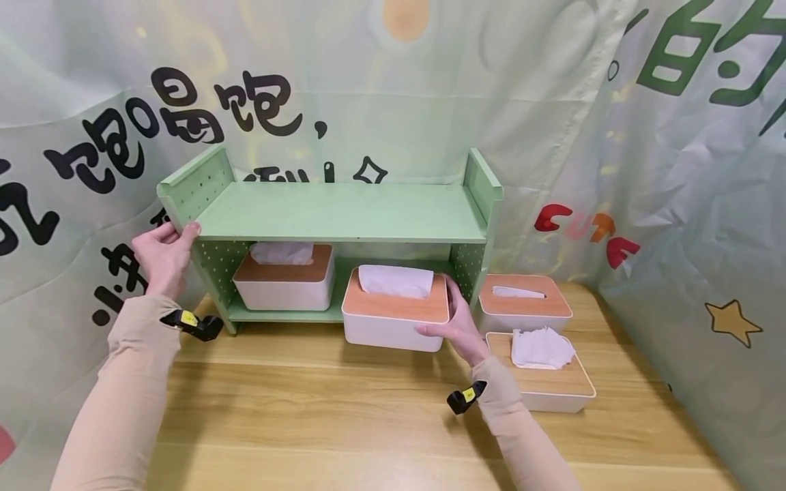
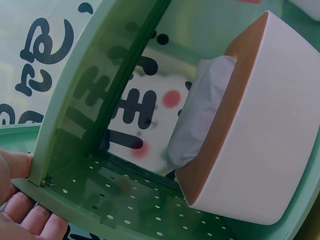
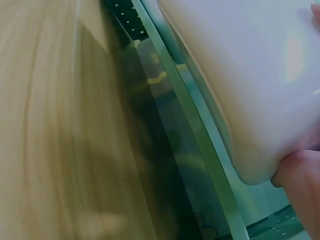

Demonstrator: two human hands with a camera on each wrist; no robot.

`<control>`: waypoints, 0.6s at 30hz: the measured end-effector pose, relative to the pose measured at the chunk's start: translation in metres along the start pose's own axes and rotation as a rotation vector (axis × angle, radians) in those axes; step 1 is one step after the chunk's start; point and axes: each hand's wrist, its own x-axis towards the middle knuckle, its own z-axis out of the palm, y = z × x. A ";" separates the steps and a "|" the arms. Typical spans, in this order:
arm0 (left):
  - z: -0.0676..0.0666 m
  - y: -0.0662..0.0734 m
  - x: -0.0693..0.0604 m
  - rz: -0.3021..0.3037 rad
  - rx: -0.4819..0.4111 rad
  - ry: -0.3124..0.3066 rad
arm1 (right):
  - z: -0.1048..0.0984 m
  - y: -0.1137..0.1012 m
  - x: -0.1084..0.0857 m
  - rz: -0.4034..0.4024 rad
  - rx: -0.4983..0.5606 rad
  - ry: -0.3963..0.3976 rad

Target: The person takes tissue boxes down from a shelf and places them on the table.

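"Where does the head camera look from?"

"Above the wooden table (image 1: 295, 409), facing forward and down, far enough back to take in the whole green shelf (image 1: 344, 211)."

"And the left wrist's?"

"Close by the shelf's left end, rolled sideways, facing into the lower tier. It shares the left tissue box (image 2: 262, 130) with the head view."

"The right wrist's?"

"Nearer still, steeply tilted; it and the head view share the held tissue box (image 3: 250, 90)."

A booth-like corner, with printed sheets (image 1: 417, 123) behind and beside a wood-grain tabletop (image 1: 319, 416).
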 end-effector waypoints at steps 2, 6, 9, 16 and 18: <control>0.000 0.000 0.000 -0.001 -0.003 -0.001 | 0.000 0.000 -0.003 0.006 -0.006 0.005; 0.000 0.000 0.000 -0.001 -0.003 -0.001 | -0.001 0.000 -0.008 0.019 0.010 0.011; 0.000 0.000 0.000 0.000 -0.001 0.003 | -0.001 0.001 -0.013 0.021 0.027 0.003; 0.000 0.000 0.000 -0.004 -0.003 0.002 | -0.003 0.003 -0.023 -0.005 0.020 -0.002; 0.000 -0.001 0.000 -0.001 -0.002 0.003 | -0.004 0.003 -0.025 -0.009 0.013 -0.002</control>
